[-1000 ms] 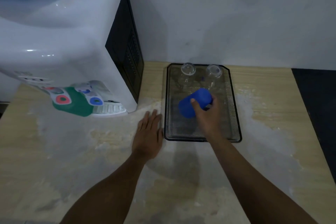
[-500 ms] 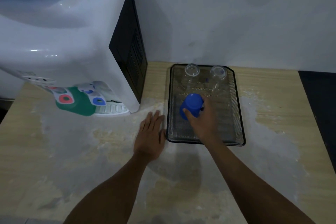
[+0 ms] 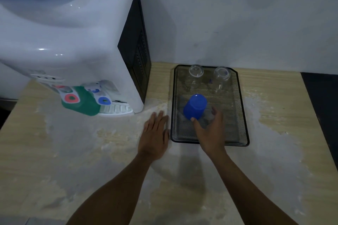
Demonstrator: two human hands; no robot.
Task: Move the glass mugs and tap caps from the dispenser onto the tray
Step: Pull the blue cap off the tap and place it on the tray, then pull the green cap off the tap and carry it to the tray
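R hand open beside blue cup on tray.

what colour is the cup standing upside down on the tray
Solid blue; the cup shows clearly in the head view.

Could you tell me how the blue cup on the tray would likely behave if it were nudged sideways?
The blue cup stands upside down, wide rim on the mesh tray, so it probably resists tipping. It looks like thin plastic, likely light, so it may slide easily.
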